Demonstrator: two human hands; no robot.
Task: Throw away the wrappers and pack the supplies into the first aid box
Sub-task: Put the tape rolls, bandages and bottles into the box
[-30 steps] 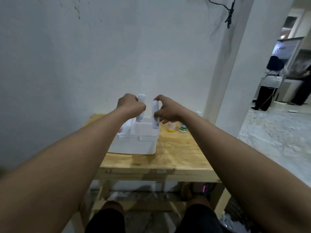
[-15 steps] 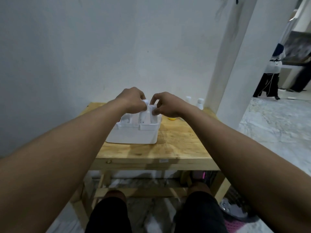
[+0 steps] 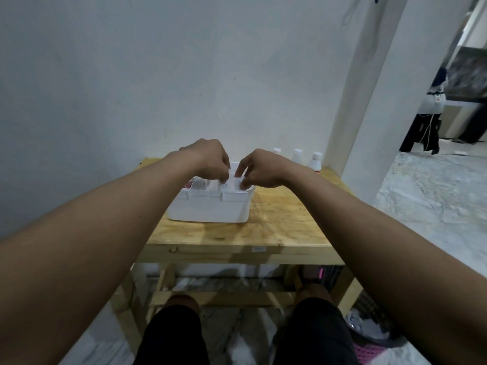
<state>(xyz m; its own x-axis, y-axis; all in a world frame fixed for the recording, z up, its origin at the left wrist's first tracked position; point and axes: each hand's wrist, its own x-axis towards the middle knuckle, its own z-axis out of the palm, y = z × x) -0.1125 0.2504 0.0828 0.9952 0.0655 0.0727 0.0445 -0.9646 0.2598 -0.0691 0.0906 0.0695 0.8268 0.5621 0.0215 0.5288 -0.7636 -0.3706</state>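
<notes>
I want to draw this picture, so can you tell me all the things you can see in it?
first aid box: one, white, open, on the table near the wall.
small white items: two, white, standing in the box, pinched by the fingers; too small to name.
bottles: three, white caps, at the table's back right edge, partly hidden behind the right arm.
wooden table: one, light wood, against the wall.
wall: white, behind the table.
person in the background: one, far right, blurred.
left hand: one, over the box.
right hand: one, over the box.
knees: two, dark shorts, below the table.
</notes>
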